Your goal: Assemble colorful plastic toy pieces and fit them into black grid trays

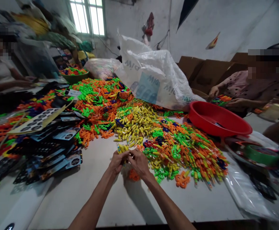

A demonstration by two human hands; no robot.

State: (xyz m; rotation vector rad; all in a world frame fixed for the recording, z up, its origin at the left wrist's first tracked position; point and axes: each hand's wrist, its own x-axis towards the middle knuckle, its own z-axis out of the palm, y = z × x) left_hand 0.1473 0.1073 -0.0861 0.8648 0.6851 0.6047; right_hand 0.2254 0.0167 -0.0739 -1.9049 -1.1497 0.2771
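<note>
My left hand (117, 162) is closed around a few small yellow stick-like pieces (123, 148), some with blue tips, which poke out past its fingers. Against it, my right hand (139, 162) is closed in a pinch, fingertips meeting those of the left; what it grips is hidden. Right beyond both hands lies a heap of similar yellow pieces (139, 119). Under my right wrist an orange plastic figure (134, 175) rests on the white table (101, 191). To the right spreads a pile of clear-wrapped orange, green and yellow toy pieces (192, 150).
Stacked printed cards (58, 153) and a sticker sheet (35, 122) lie left. A large white sack (158, 73) stands behind the orange and green pile (94, 95). On the right are a red basin (218, 127), green tape (261, 155) and plastic bags (247, 188). Two people sit across, left and right.
</note>
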